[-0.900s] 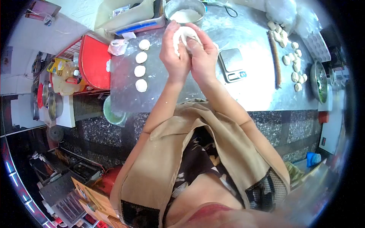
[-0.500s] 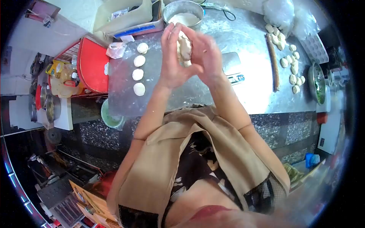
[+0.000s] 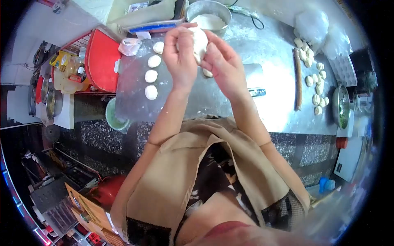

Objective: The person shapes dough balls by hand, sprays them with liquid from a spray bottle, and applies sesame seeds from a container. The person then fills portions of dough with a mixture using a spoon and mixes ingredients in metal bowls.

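A white piece of dough (image 3: 200, 40) is held up between my hands over the metal work table (image 3: 172, 104). My left hand (image 3: 180, 55) curls round its left side, thumb along the front. From the right, my right hand (image 3: 225, 65) pinches its lower edge with thumb and fingertips. Behind my right hand another dough piece (image 3: 207, 73) lies partly hidden. Several round dough balls (image 3: 151, 76) form a column on the table left of my hands. Just beyond my fingers stands a metal bowl (image 3: 227, 18) with white flour.
On the right lie a long brown rolling pin (image 3: 298, 80) and several small dough lumps (image 3: 319, 88). A metal bowl of green filling (image 3: 341, 106) stands past them. A scale (image 3: 257, 92) sits near my right wrist. A red lid (image 3: 102, 61) stands at the left.
My hands have turned and drawn slightly apart, so the dough now shows as a smoother, rounder piece. The camera's view has shifted a little.
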The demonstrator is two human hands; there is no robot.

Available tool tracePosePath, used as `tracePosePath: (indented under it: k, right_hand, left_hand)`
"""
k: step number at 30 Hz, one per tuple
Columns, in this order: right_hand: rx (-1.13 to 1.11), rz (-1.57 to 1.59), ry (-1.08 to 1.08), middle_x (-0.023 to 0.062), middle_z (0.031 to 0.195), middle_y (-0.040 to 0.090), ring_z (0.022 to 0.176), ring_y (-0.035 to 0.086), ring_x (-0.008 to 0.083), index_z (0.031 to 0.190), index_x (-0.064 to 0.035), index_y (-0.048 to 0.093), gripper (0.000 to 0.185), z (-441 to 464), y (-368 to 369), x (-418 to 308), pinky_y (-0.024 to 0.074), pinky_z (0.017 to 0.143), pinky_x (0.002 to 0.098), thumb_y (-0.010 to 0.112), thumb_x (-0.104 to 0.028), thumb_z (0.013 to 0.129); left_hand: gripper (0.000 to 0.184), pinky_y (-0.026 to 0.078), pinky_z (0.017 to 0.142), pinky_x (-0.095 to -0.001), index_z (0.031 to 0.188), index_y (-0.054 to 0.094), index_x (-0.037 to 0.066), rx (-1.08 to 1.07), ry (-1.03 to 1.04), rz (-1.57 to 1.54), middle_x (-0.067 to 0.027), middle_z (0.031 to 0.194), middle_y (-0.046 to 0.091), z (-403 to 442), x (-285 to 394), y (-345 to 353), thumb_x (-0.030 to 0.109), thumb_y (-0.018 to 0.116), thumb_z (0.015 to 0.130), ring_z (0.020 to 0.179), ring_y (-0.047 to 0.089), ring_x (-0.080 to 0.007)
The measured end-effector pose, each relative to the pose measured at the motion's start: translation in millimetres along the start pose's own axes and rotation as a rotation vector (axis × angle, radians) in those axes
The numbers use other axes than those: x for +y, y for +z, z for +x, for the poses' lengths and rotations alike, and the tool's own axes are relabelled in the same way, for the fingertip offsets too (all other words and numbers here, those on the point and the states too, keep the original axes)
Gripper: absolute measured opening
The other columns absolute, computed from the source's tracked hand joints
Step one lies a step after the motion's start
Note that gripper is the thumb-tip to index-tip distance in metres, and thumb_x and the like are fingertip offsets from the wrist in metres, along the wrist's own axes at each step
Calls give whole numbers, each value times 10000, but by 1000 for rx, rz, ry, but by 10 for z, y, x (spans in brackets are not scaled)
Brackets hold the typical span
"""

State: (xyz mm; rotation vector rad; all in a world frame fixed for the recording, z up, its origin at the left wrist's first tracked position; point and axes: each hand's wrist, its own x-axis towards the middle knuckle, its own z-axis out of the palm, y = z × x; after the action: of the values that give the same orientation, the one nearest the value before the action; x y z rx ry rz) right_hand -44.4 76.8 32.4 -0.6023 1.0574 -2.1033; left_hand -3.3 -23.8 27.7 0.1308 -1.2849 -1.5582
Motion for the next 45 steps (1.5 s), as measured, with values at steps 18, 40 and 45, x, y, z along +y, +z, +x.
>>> tracePosePath:
  k: [18, 40, 45]
  right_hand:
    - [135, 554, 184, 88, 1124, 556, 1040, 542, 209, 1162, -13, 477, 381, -14, 61, -76, 413, 907, 352, 381, -320, 958]
    - [131, 177, -337, 162, 1259, 502, 1124, 497, 229, 1280, 71, 417, 489, -191, 348, -204, 374, 980, 322, 382, -213, 883]
    - [82, 624, -106, 153, 1176, 557, 1076, 530, 222, 1179, 35, 515, 454, -414, 408, -353, 410, 930, 304, 388, -309, 911]
  left_hand:
    - [368, 441, 499, -251, 678, 546, -15, -300, 92, 274, -61, 558, 553, 107, 71, 188, 257, 538, 926, 525, 541, -123]
    - [421, 427, 741, -304, 797, 526, 26, -27, -33, 35, -63, 724, 565, -272, 522, 479, 407, 437, 951, 747, 534, -147]
    - [429, 390, 516, -240, 637, 446, 51, -120, 296, 95, -18, 552, 502, -129, 570, 441, 315, 409, 972, 444, 419, -87]
